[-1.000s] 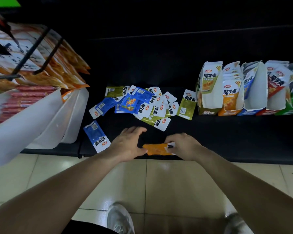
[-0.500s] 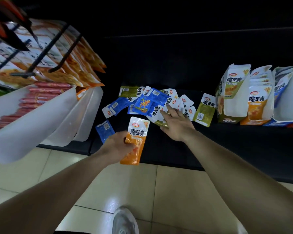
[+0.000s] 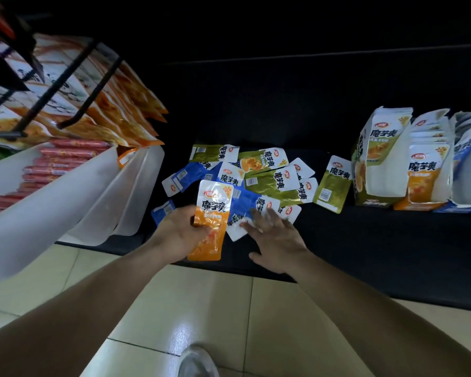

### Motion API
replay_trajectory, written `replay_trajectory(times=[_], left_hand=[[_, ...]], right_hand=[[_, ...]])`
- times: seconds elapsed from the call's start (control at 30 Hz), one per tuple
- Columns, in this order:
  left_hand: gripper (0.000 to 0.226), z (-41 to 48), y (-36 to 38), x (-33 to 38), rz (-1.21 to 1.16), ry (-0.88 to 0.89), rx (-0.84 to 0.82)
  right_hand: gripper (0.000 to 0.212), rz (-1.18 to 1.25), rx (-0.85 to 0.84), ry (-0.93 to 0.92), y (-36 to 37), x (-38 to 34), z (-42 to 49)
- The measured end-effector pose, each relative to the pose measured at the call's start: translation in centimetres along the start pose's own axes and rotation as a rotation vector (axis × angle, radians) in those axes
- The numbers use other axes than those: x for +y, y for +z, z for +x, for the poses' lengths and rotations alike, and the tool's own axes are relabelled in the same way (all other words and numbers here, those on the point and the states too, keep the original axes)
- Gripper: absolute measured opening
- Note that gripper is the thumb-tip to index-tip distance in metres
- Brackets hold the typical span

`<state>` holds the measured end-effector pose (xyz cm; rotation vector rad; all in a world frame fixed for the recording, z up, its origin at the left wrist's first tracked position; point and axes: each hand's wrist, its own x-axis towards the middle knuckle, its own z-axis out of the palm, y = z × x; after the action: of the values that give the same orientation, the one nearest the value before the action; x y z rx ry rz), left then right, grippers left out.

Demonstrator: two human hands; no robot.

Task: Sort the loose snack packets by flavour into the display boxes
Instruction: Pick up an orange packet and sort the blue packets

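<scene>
- Fingers point(image 3: 271, 219) of the right hand point(image 3: 279, 242) are lying spread on a blue packet point(image 3: 245, 202) in the pile point(image 3: 269, 178) on the shelf point(image 3: 365, 235).
- Left hand point(image 3: 176, 232) is gripping 1 orange packet point(image 3: 211, 213) upright, before the pile.
- Boxes point(image 3: 384, 170) are standing at right.

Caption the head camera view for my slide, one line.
Left hand holds an orange packet; right hand rests flat on the loose pile of blue and green packets.

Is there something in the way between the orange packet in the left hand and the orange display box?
Yes. Along the shelf, the right hand, the loose packets and the green box lie between the orange packet and the orange box. Above them the path looks free.
</scene>
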<state>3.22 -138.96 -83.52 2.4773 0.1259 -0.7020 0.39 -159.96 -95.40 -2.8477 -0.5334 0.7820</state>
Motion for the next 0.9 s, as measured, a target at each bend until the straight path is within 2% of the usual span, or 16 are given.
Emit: replay_trajectory(times=[0.07,0.13,0.27,0.5,0.57,0.67,0.77,0.9], left_hand=[[0.011,0.1,0.1,-0.5,0.029,-0.021,-0.004],[0.013,0.2,-0.1,-1.2,0.055,-0.049,0.001],[0.025,0.5,-0.7,-2.0,0.065,-0.092,0.028],[0.011,1.3,-3.8,-2.8,-0.014,-0.079,0.141],[0.018,1.3,-4.4,-3.5,-0.013,-0.096,0.161],[0.025,1.0,-4.4,-4.3,0.009,-0.107,0.16],[0.025,0.9,-4.0,-4.8,0.018,-0.108,0.13],[0.019,0.8,-3.8,-4.9,0.009,-0.099,0.097]], right_hand=[[0.069,-0.009,0.115,-0.006,-0.4,0.5,-0.6],[0.068,0.003,0.207,0.012,-1.1,1.5,-0.2],[0.088,-0.005,0.123,0.005,-1.0,2.2,2.0],[0.08,0.013,0.096,-0.054,-1.1,-4.2,7.1],[0.077,-0.009,0.087,-0.006,-0.8,-4.7,7.7],[0.087,-0.006,0.098,0.099,-0.6,-3.0,6.9],[0.1,-0.075,0.072,0.202,-0.8,0.5,5.1],[0.103,-0.105,-0.004,0.272,-1.2,3.0,2.8]])
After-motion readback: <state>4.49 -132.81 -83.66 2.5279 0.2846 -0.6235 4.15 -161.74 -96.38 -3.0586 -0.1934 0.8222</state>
